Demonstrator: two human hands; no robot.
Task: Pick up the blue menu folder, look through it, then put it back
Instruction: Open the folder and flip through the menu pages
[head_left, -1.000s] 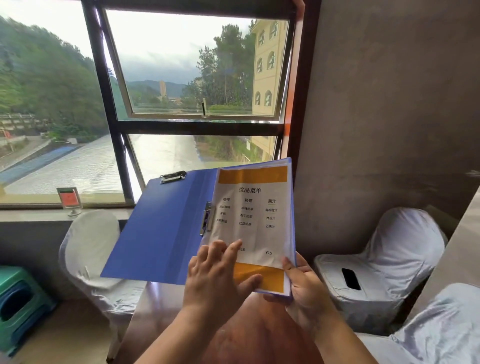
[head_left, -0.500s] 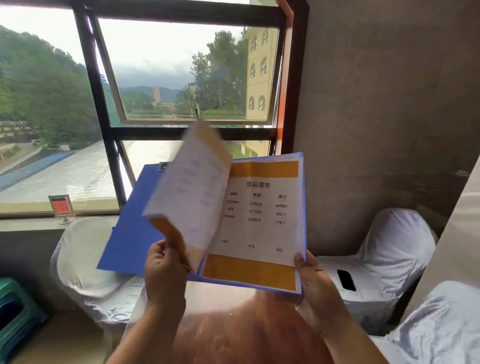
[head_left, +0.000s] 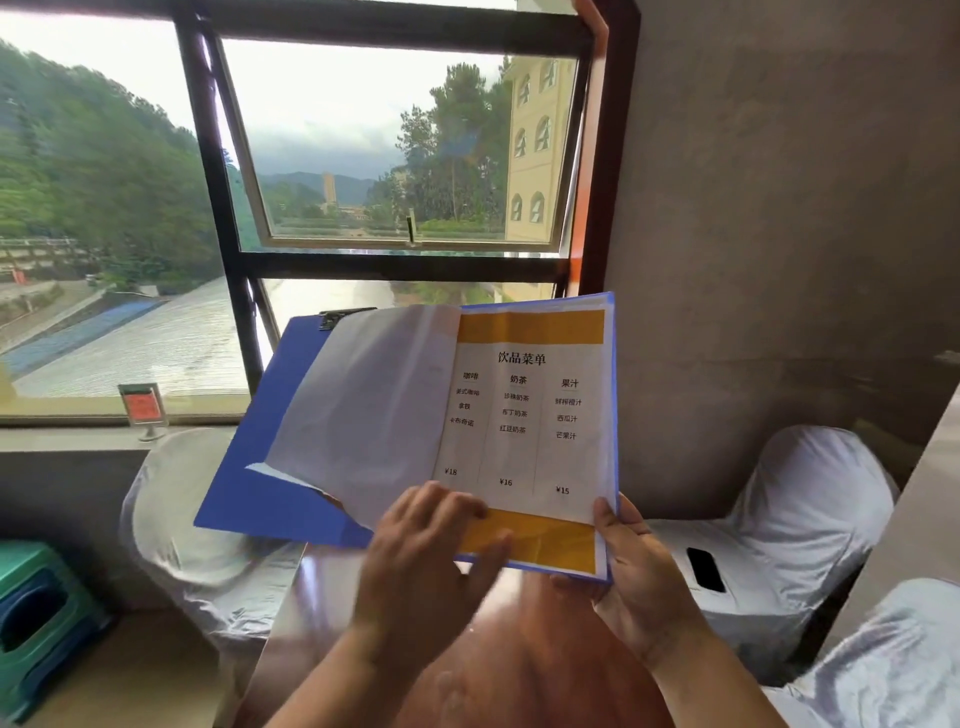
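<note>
The blue menu folder (head_left: 249, 467) is held open in the air above a glossy brown table (head_left: 519, 649). Its right side shows a white menu page (head_left: 524, 415) with orange bands and black print. A turned page (head_left: 363, 410) lies blank side up over the left cover. My right hand (head_left: 631, 571) grips the folder's lower right corner. My left hand (head_left: 426, 561) rests its fingers on the lower edge of the pages near the spine; whether it pinches a page is unclear.
White-covered chairs stand at the left (head_left: 182, 519) and right (head_left: 789, 509); a black phone (head_left: 705, 569) lies on the right seat. A small red sign (head_left: 143, 408) stands on the window sill. A green stool (head_left: 36, 613) sits at the lower left.
A page was lifted by my left hand, swung over to the left, and now lies flat on the left cover. My left hand has returned to the pages' lower edge.
</note>
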